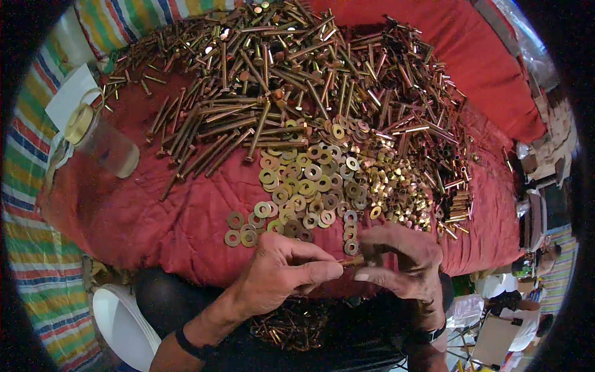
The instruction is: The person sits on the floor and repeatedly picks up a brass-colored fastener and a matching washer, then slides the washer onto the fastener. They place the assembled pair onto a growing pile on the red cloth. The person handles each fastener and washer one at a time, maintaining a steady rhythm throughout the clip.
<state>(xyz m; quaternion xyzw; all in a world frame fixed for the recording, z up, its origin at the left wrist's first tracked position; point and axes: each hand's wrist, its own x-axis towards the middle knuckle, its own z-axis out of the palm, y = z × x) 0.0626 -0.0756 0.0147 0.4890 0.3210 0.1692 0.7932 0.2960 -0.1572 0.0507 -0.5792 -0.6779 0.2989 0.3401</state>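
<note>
My left hand (282, 273) and my right hand (403, 260) meet at the near edge of a red quilted cloth (155, 217). Between their fingertips they pinch a short brass-coloured bolt (352, 261), lying sideways. Just beyond the hands lies a spread of flat brass washers (297, 186), with a heap of small nuts (396, 192) to its right. Long brass bolts (248, 93) are piled further back, across most of the cloth. Below my hands, a dark container in my lap holds several assembled bolts (291, 325).
A clear plastic jar with a yellow lid (102, 139) lies on its side at the left of the cloth, beside a white paper (71, 93). A white bucket (121, 325) stands at lower left. Striped fabric (37, 248) runs along the left. Short tubes and bundled pieces (455, 201) lie at the right.
</note>
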